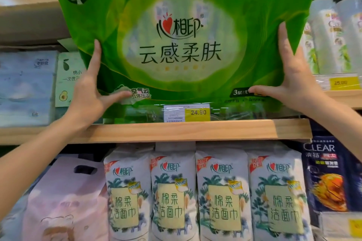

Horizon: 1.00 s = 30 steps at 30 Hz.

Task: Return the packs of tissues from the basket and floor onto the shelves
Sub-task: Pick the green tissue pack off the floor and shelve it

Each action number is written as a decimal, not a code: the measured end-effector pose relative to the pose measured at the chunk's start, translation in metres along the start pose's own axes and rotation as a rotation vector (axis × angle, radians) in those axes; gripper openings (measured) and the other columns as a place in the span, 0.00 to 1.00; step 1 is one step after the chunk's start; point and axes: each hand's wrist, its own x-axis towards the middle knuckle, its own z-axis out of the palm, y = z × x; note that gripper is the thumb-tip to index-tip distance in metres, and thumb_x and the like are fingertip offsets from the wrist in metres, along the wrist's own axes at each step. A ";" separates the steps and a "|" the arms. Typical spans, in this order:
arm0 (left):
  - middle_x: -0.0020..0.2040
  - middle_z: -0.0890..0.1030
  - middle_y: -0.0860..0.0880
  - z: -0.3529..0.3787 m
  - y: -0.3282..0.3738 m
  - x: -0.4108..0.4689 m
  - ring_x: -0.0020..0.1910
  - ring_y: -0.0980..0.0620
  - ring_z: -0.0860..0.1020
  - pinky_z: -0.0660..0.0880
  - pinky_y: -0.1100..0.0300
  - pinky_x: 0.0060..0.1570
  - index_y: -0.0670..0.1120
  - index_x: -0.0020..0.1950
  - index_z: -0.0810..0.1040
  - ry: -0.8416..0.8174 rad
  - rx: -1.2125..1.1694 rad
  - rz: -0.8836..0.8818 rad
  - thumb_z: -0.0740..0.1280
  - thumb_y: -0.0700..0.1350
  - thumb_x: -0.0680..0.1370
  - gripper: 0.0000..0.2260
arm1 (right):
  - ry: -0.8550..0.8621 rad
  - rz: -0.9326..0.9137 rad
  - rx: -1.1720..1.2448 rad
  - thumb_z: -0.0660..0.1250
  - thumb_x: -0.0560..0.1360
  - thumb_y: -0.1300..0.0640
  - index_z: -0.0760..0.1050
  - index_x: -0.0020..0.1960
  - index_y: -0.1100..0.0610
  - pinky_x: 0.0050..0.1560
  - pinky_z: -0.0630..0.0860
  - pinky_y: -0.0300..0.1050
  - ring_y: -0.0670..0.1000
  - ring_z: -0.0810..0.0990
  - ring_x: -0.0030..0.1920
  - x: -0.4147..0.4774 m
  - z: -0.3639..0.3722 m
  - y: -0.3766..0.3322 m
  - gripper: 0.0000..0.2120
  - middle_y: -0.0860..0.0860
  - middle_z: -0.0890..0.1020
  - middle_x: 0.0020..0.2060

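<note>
Large green tissue pack, biggest thing in view, upright on the wooden shelf with its lower edge behind the front lip, top cut off by the frame; "12" badge near the upper right corner, Chinese lettering in a pale oval across the front

Through the clear window in the wrapper, only faint pale shapes of the contents, too blurred to count

Pressed flat against the pack's lower left face: left hand, fingers spread and extended, thumb stretched along the bottom edge, not curled around anything. Mirrored on the lower right: right hand, index finger up along the pack's side, thumb out along the bottom, palm against the wrapper. Open-handed bracing from both sides rather than a closed grip

Below the shelf board, four white facial-towel packs side by side, upright, touching one another, palm-tree print on each. Left of them a pink bag with a cut-out handle; right of them a dark CLEAR shampoo bottle

On the same level as the green pack, pale blue packs stacked at far left, clear-wrapped rolls at far right

Smallest: price tag clipped at the shelf front, just below the green pack, yellow part reading 24.90
</note>
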 end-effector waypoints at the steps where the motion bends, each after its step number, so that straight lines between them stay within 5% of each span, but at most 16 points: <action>1: 0.70 0.58 0.56 0.001 -0.001 -0.003 0.66 0.63 0.57 0.54 0.69 0.63 0.54 0.76 0.44 -0.004 0.005 -0.020 0.74 0.51 0.63 0.51 | -0.015 0.009 -0.009 0.76 0.60 0.52 0.36 0.74 0.49 0.71 0.52 0.50 0.59 0.54 0.73 -0.001 -0.001 -0.001 0.58 0.63 0.54 0.72; 4: 0.70 0.60 0.56 0.001 -0.002 -0.007 0.66 0.63 0.58 0.55 0.74 0.61 0.55 0.76 0.44 -0.028 0.009 -0.043 0.74 0.51 0.63 0.50 | -0.060 0.033 -0.024 0.74 0.59 0.48 0.36 0.73 0.46 0.70 0.53 0.51 0.60 0.56 0.72 -0.007 -0.003 -0.006 0.57 0.65 0.56 0.71; 7: 0.68 0.54 0.62 -0.002 -0.003 -0.007 0.65 0.76 0.53 0.49 0.85 0.59 0.55 0.76 0.45 -0.066 -0.013 -0.039 0.73 0.52 0.62 0.51 | -0.075 0.055 -0.008 0.74 0.62 0.51 0.36 0.73 0.46 0.69 0.53 0.48 0.60 0.58 0.71 -0.013 -0.003 -0.008 0.55 0.64 0.58 0.70; 11: 0.66 0.54 0.64 -0.003 -0.004 -0.008 0.56 0.88 0.51 0.49 0.87 0.57 0.53 0.76 0.46 -0.085 0.002 -0.037 0.73 0.51 0.62 0.50 | -0.032 0.082 0.117 0.62 0.69 0.44 0.38 0.73 0.43 0.67 0.51 0.42 0.53 0.56 0.73 -0.014 -0.001 -0.009 0.43 0.61 0.56 0.73; 16: 0.67 0.54 0.61 -0.005 0.002 -0.010 0.65 0.67 0.55 0.49 0.88 0.55 0.54 0.76 0.45 -0.085 0.010 -0.071 0.72 0.52 0.63 0.50 | 0.039 0.117 0.098 0.66 0.69 0.44 0.39 0.74 0.44 0.62 0.53 0.41 0.55 0.56 0.72 -0.017 0.010 -0.012 0.45 0.61 0.55 0.73; 19: 0.67 0.54 0.60 -0.006 0.003 -0.011 0.64 0.63 0.58 0.50 0.87 0.54 0.53 0.76 0.44 -0.103 0.006 -0.066 0.72 0.52 0.63 0.49 | 0.047 0.125 0.100 0.66 0.68 0.43 0.39 0.74 0.43 0.64 0.53 0.42 0.56 0.58 0.72 -0.018 0.010 -0.013 0.45 0.62 0.57 0.72; 24: 0.74 0.61 0.48 -0.009 0.002 -0.010 0.60 0.58 0.62 0.57 0.68 0.59 0.57 0.75 0.40 -0.165 0.048 -0.078 0.72 0.53 0.66 0.49 | 0.055 0.149 0.065 0.68 0.69 0.46 0.39 0.74 0.43 0.62 0.56 0.43 0.58 0.61 0.70 -0.019 0.011 -0.016 0.45 0.62 0.60 0.71; 30: 0.74 0.61 0.39 -0.009 -0.003 -0.010 0.62 0.45 0.70 0.58 0.60 0.59 0.62 0.72 0.37 -0.168 0.040 -0.092 0.69 0.58 0.66 0.48 | 0.021 0.210 0.066 0.67 0.69 0.45 0.38 0.73 0.41 0.65 0.57 0.50 0.59 0.59 0.71 -0.024 0.007 -0.028 0.45 0.62 0.56 0.72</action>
